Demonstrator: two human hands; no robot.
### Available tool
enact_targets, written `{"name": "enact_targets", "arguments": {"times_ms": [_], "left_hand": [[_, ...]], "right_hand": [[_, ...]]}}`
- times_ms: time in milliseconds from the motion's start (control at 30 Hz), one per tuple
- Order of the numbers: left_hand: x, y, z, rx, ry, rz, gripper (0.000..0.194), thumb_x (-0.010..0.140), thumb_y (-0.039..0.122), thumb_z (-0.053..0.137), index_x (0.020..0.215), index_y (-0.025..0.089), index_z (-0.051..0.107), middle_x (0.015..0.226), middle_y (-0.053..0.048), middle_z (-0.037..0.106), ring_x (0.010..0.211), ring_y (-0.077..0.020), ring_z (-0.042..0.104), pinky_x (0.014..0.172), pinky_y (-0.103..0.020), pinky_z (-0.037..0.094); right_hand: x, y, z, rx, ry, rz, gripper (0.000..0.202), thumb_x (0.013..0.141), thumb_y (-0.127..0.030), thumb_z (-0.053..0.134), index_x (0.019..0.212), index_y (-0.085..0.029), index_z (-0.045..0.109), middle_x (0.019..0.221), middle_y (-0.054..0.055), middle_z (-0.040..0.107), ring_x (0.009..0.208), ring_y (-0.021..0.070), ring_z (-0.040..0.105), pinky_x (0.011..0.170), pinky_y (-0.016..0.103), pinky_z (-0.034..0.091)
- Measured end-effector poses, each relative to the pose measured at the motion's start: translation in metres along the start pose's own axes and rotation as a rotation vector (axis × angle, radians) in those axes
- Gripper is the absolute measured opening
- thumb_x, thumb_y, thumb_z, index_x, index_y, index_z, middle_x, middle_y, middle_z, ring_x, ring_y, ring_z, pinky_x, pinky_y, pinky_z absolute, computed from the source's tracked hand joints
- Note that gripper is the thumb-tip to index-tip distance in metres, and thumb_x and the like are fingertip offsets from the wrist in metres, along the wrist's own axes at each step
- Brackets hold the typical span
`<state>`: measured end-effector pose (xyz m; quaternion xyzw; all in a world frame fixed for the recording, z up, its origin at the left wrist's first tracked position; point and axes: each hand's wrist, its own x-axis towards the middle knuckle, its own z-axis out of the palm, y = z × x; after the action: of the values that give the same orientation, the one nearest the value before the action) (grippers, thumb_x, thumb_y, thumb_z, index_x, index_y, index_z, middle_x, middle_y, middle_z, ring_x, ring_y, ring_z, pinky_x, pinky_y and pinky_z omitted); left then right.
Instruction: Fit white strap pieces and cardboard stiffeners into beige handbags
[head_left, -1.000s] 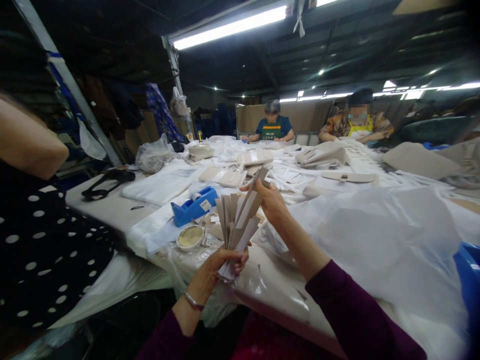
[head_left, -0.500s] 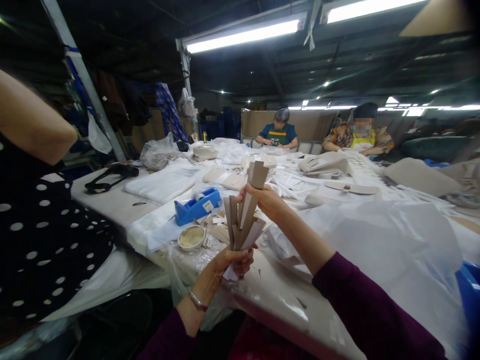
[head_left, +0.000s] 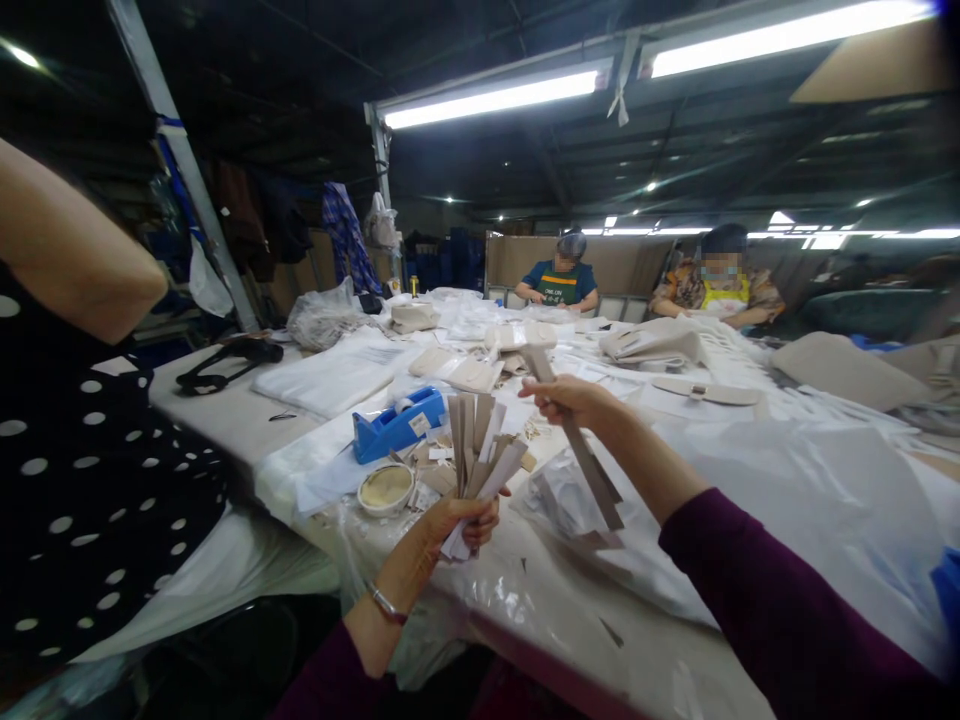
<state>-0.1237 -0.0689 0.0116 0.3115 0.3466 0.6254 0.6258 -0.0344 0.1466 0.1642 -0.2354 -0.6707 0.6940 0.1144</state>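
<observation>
My L hand (head_left: 469, 520) is closed round the lower ends of a fanned bunch of strips (head_left: 476, 450), beige & white, held up over the near edge of the table (head_left: 540, 620). My R hand (head_left: 574, 400), to the right, has fingers pinched round a few taupe strips (head_left: 589, 465) hanging down, apart from the bunch. Blue tape dispenser (head_left: 397, 425) & round tub (head_left: 386, 488) sit left of the bunch, w/ 2 ppl (head_left: 559, 280) at the far side.
</observation>
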Motion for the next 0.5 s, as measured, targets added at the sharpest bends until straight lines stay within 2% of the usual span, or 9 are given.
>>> {"name": "enact_targets", "arguments": {"times_ms": [67, 133, 333, 500], "left_hand": [[0.009, 0.002, 0.003, 0.099, 0.05, 0.015, 0.039, 0.069, 0.032, 0.071, 0.1, 0.012, 0.058, 0.056, 0.006, 0.04, 0.04, -0.0018, 0.026, 0.04, -0.019, 0.017], [0.018, 0.003, 0.006, 0.209, 0.14, 0.046, 0.039, 0.07, 0.035, 0.069, 0.1, 0.012, 0.057, 0.054, 0.007, 0.041, 0.038, -0.0021, 0.027, 0.039, -0.019, 0.016], [0.037, 0.006, 0.01, 0.351, 0.29, 0.11, 0.041, 0.068, 0.034, 0.069, 0.101, 0.015, 0.054, 0.05, 0.01, 0.039, 0.036, -0.0028, 0.027, 0.038, -0.019, 0.017], [0.043, -0.001, 0.011, 0.383, 0.357, 0.104, 0.046, 0.065, 0.039, 0.071, 0.1, 0.014, 0.054, 0.049, 0.01, 0.039, 0.038, -0.0035, 0.028, 0.039, -0.019, 0.015]], "right_hand": [[0.003, 0.015, 0.014, -0.04, -0.153, 0.131, 0.04, 0.062, -0.038, 0.08, 0.065, -0.015, 0.047, 0.045, -0.007, 0.041, 0.036, 0.0017, 0.033, 0.032, 0.014, 0.024], [0.008, 0.021, 0.025, -0.07, -0.202, 0.124, 0.046, 0.059, -0.039, 0.081, 0.061, -0.017, 0.041, 0.042, -0.009, 0.038, 0.036, 0.0018, 0.032, 0.033, 0.014, 0.025], [0.021, 0.012, 0.035, -0.217, -0.123, -0.047, 0.046, 0.052, -0.042, 0.083, 0.066, -0.018, 0.047, 0.039, -0.009, 0.038, 0.035, 0.0046, 0.035, 0.031, 0.017, 0.028], [0.021, 0.018, 0.042, -0.321, -0.081, -0.087, 0.047, 0.054, -0.05, 0.08, 0.064, -0.018, 0.048, 0.034, -0.01, 0.035, 0.03, 0.0053, 0.032, 0.029, 0.018, 0.026]]}}
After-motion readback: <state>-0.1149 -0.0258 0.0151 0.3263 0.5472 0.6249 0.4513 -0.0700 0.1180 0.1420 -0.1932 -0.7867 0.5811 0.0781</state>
